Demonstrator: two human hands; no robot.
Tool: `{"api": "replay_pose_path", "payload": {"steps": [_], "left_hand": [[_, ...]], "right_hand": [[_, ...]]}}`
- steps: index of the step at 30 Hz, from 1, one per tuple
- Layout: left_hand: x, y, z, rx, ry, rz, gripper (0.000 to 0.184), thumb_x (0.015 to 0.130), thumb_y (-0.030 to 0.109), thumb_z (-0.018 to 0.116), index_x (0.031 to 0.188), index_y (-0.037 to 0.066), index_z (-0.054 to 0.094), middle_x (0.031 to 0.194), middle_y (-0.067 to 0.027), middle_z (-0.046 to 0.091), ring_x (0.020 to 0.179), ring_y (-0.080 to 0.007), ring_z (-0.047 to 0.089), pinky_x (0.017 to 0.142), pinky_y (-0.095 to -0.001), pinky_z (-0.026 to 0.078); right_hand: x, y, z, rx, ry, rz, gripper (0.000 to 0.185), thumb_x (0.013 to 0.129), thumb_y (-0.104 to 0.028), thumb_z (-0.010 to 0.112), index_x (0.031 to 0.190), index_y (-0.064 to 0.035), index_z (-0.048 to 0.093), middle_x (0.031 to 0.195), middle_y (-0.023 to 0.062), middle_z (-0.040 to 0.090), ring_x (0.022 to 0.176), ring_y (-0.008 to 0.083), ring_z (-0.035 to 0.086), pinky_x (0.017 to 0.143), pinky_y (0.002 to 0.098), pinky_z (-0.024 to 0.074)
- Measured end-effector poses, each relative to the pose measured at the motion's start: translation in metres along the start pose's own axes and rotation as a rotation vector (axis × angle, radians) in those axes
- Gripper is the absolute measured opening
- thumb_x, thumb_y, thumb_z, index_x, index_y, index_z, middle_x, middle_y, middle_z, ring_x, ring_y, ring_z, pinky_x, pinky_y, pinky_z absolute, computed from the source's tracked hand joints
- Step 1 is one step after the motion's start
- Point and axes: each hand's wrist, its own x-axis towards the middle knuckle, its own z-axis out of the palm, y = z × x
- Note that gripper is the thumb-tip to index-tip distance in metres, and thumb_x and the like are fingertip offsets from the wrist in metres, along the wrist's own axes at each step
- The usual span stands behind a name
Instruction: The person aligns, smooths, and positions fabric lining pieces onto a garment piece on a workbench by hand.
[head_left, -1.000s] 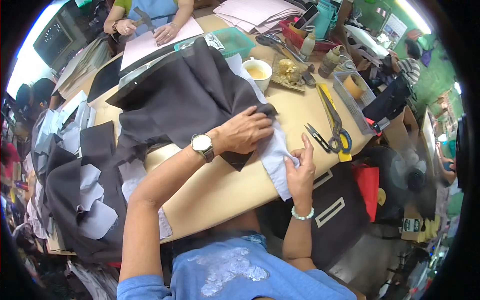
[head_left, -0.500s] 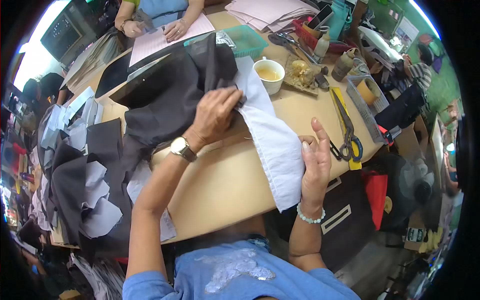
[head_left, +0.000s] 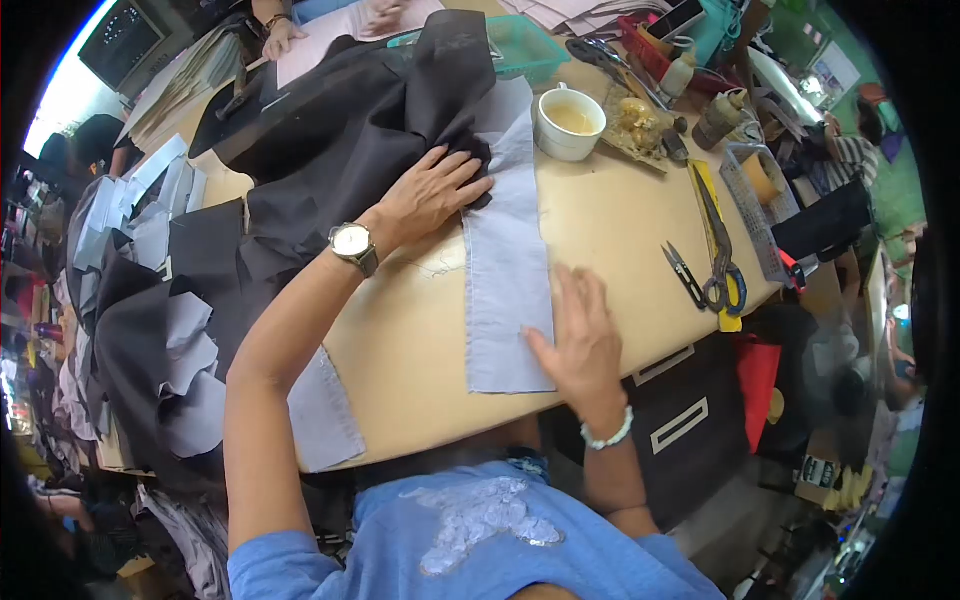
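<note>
My left hand (head_left: 425, 198), with a watch on the wrist, lies with fingers outstretched on the near right edge of the dark fabric (head_left: 340, 130). Beside its fingertips, a light grey-blue pocket-cloth strip (head_left: 505, 290) runs flat toward the table's front edge, its upper part reaching past the dark fabric. My right hand (head_left: 582, 345), slightly blurred, is at the strip's lower right edge. Its fingers are stretched out and the thumb is over the strip; whether it touches cannot be made out. Neither hand grips anything.
Thread snips (head_left: 684, 275) and large scissors (head_left: 722, 270) lie to the right. A cup of yellowish liquid (head_left: 571, 122) stands near the strip, beside a board with a yellowish lump (head_left: 637, 128). More dark and grey pieces (head_left: 190, 345) hang at the left. Another person's hands (head_left: 285, 38) are across the table.
The strip, raised and slanted before, now lies straight and flat on the table. My right hand has moved left and down toward it. My left hand's fingers have spread out from a curled grip.
</note>
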Motion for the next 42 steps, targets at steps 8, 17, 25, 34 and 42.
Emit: {"api": "replay_pose_path", "payload": {"steps": [8, 17, 25, 34, 42], "left_hand": [[-0.006, 0.009, -0.001, -0.127, 0.081, -0.085, 0.048, 0.082, 0.008, 0.051, 0.13, 0.009, 0.046, 0.132, -0.0157, 0.046, 0.125, -0.0286, 0.041, 0.11, -0.0445, 0.025], [-0.007, 0.013, 0.001, -0.001, 0.082, -0.083, 0.048, 0.085, 0.014, 0.049, 0.132, 0.007, 0.043, 0.131, -0.0163, 0.047, 0.124, -0.0287, 0.042, 0.109, -0.0434, 0.026], [-0.007, 0.015, -0.003, -0.075, 0.165, -0.18, 0.062, 0.083, 0.007, 0.049, 0.142, 0.006, 0.03, 0.138, -0.0134, 0.042, 0.133, -0.0256, 0.033, 0.111, -0.0436, 0.021], [-0.011, 0.013, 0.006, 0.076, 0.149, -0.258, 0.044, 0.088, 0.013, 0.047, 0.131, 0.004, 0.046, 0.139, -0.0095, 0.042, 0.137, -0.0242, 0.027, 0.113, -0.0542, 0.009], [-0.009, 0.01, 0.013, 0.083, 0.171, -0.244, 0.041, 0.089, 0.016, 0.044, 0.128, 0.007, 0.05, 0.134, -0.0073, 0.048, 0.131, -0.0217, 0.037, 0.112, -0.0551, 0.012]], "right_hand": [[0.159, 0.057, -0.026, -0.341, 0.169, -0.157, 0.072, 0.069, -0.05, 0.071, 0.122, -0.0037, 0.056, 0.138, 0.0236, 0.038, 0.128, 0.0402, 0.034, 0.104, 0.053, 0.0275], [0.248, 0.05, -0.03, -0.607, -0.349, 0.097, 0.082, 0.06, -0.075, 0.062, 0.114, -0.0133, 0.067, 0.144, 0.0169, 0.034, 0.135, 0.0407, 0.025, 0.106, 0.0567, 0.0205], [0.211, 0.071, -0.042, -0.675, 0.221, -0.233, 0.04, 0.077, -0.025, 0.061, 0.115, -0.015, 0.062, 0.142, 0.0168, 0.038, 0.132, 0.0396, 0.031, 0.103, 0.0595, 0.0234], [0.158, 0.024, -0.009, -0.237, 0.05, -0.413, 0.031, 0.073, 0.006, 0.047, 0.095, -0.0046, 0.066, 0.118, 0.0145, 0.056, 0.11, 0.0319, 0.05, 0.097, 0.0442, 0.036], [0.116, 0.0, 0.056, 0.427, -0.261, -0.177, 0.039, 0.073, 0.012, 0.04, 0.102, 0.0021, 0.064, 0.096, 0.0127, 0.059, 0.08, 0.0203, 0.059, 0.074, 0.0299, 0.0482]]}}
